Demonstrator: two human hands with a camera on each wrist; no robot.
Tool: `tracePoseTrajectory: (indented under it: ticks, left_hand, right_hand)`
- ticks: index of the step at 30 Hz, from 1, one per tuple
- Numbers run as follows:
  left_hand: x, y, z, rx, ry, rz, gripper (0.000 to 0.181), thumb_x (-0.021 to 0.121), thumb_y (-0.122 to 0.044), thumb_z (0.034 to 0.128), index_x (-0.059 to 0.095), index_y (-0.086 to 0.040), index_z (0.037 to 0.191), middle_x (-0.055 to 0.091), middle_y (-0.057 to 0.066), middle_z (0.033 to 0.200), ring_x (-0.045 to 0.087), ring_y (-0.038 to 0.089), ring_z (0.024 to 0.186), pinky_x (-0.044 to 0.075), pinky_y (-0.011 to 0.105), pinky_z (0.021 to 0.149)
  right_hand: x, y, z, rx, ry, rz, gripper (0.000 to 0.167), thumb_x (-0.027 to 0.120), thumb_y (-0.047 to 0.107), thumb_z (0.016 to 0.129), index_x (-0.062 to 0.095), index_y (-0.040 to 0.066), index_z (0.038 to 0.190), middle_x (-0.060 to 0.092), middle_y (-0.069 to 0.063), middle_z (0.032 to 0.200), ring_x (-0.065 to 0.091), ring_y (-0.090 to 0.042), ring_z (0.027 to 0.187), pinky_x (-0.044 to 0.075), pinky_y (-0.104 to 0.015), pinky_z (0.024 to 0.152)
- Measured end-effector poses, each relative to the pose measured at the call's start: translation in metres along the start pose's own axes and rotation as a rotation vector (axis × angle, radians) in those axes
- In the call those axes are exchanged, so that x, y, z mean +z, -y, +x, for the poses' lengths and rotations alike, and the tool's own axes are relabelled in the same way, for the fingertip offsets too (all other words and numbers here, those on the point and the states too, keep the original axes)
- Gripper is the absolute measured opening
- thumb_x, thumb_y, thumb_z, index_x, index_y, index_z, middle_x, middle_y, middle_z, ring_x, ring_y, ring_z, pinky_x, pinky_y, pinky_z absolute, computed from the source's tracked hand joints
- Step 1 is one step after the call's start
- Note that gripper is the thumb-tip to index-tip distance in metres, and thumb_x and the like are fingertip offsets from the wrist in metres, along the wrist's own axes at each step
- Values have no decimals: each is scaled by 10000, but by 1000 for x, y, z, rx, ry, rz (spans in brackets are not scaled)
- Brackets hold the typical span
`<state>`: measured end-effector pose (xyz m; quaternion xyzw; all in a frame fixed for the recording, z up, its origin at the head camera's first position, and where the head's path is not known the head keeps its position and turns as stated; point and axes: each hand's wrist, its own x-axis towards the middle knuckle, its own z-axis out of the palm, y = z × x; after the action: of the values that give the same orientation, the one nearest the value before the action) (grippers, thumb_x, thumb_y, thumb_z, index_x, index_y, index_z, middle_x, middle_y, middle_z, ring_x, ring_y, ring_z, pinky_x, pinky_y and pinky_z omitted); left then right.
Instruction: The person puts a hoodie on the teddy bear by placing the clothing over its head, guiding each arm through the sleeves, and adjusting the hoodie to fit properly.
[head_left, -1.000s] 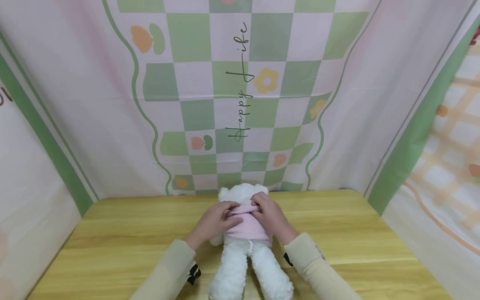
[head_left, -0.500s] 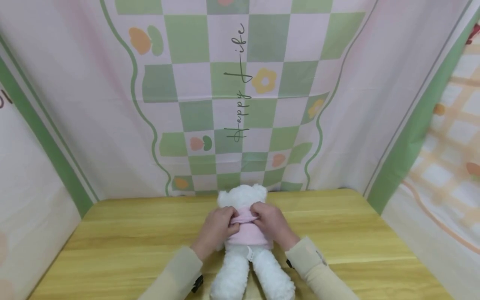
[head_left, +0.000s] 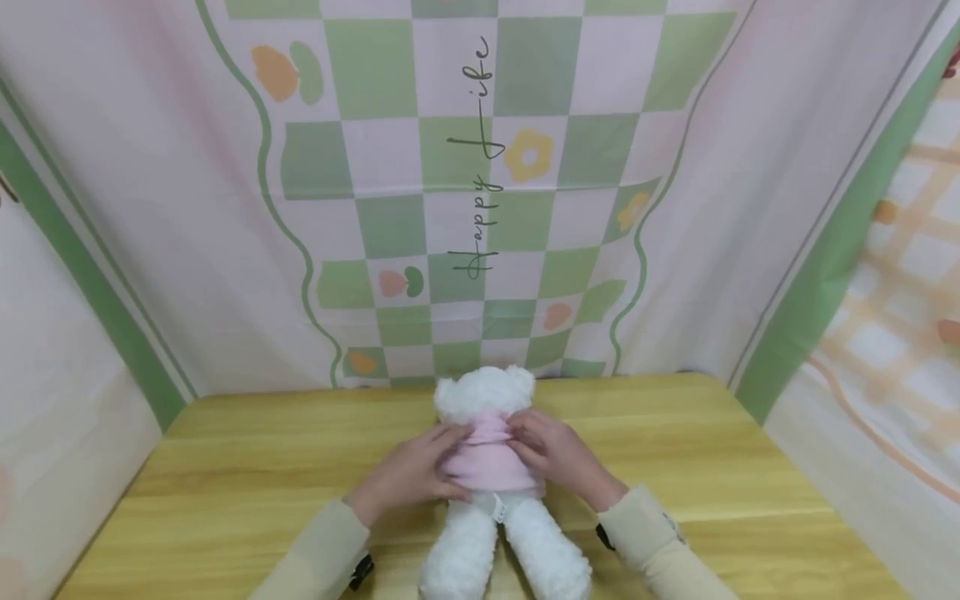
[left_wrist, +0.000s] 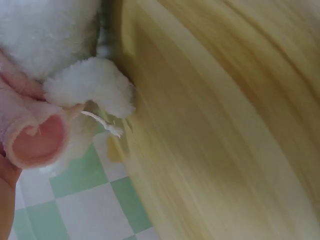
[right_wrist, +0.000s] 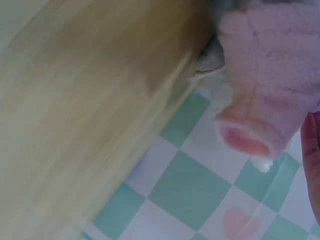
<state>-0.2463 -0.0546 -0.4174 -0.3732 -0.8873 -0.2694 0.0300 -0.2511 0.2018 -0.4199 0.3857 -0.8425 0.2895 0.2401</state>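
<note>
A white plush bear lies on the table, legs pointing toward me, and wears a pink top with creases across its upper part. My left hand rests on the top's left side, fingers spread near the crease and thumb by the hem. My right hand touches the upper right side, thumb and fingers apart. In the left wrist view, a pink sleeve hangs with its opening visible beside a white furry limb. The other sleeve shows in the right wrist view. The bear's face is hidden.
The wooden table extends to both sides of the bear. Behind its far edge hangs a green-and-white checked cloth. A white cord dangles near the furry limb. A small white label sits below the hem.
Both hands pinched a fold of the top and drew it toward the hem. The left hand has since let go and spread lower; the right fingers have loosened. The fold lies flatter.
</note>
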Motion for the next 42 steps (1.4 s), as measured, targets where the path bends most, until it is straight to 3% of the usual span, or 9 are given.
tracePoseTrajectory:
  ticks: [3, 6, 17, 21, 25, 29, 33, 38, 42]
  left_hand:
    - [0, 1, 4, -62, -55, -111, 448, 550, -324, 959, 520, -115, 1354, 568, 90, 1356, 588, 256, 1188, 513, 408, 977]
    - [-2, 5, 13, -101, -98, -186, 286, 510, -144, 976, 601, -65, 1235, 647, 115, 1218, 643, 235, 1076, 553, 367, 894]
    - [-3, 11, 39, -191, -141, -74, 125, 474, -137, 985, 577, -68, 969, 640, 27, 813, 632, 152, 796, 537, 263, 698]
    - [-2, 11, 39, -247, -164, -157, 144, 472, -153, 988, 583, -62, 983, 667, 62, 867, 649, 174, 834, 536, 272, 708]
    - [-3, 12, 37, -265, -125, -254, 184, 581, -245, 946, 629, -90, 1033, 693, 66, 979, 656, 174, 890, 554, 258, 740]
    - [-5, 11, 36, -256, -136, -234, 202, 625, -261, 919, 630, -96, 1035, 697, 72, 991, 659, 182, 884, 556, 261, 730]
    - [-2, 6, 31, -228, -231, -142, 180, 615, -221, 926, 617, -91, 1051, 673, 71, 1029, 657, 188, 879, 558, 284, 740]
    - [3, 0, 14, 45, -343, 83, 201, 696, -266, 856, 656, -131, 1001, 628, 16, 991, 630, 146, 850, 555, 234, 749]
    - [8, -2, -3, 247, -326, 269, 484, 756, -472, 724, 650, -161, 1080, 628, 2, 1074, 613, 140, 969, 543, 273, 861]
  right_hand:
    - [0, 2, 4, 146, 19, 97, 214, 657, -10, 838, 606, 26, 1043, 641, -94, 1036, 644, -219, 923, 574, -288, 798]
    - [0, 3, 9, 317, 39, 160, 159, 631, 39, 883, 629, 42, 1041, 647, -89, 1050, 633, -229, 944, 565, -309, 815]
    - [3, -3, 34, 649, 12, 194, 102, 517, 171, 982, 602, 115, 976, 657, -53, 887, 600, -165, 832, 498, -271, 739]
    - [7, 4, 37, 524, -44, 121, 60, 597, 130, 928, 597, 81, 962, 633, -62, 907, 590, -175, 863, 515, -314, 783]
    - [6, 19, 29, 165, -84, -19, 145, 733, 110, 791, 614, 81, 867, 585, -39, 872, 554, -156, 841, 499, -299, 769]
    - [3, 30, 16, -143, -27, -27, 204, 775, 225, 763, 597, 135, 805, 541, 36, 807, 490, -61, 760, 441, -156, 691]
    - [0, 32, 2, -239, -3, -43, 206, 773, 249, 748, 596, 152, 789, 528, 64, 781, 472, -36, 754, 409, -118, 707]
    - [-6, 26, -15, -231, -12, -83, 268, 807, 133, 658, 597, 137, 824, 575, 63, 796, 532, -52, 773, 445, -129, 738]
    - [-9, 22, -23, -228, -8, -133, 288, 793, 87, 671, 589, 122, 872, 605, 48, 826, 570, -65, 767, 479, -136, 730]
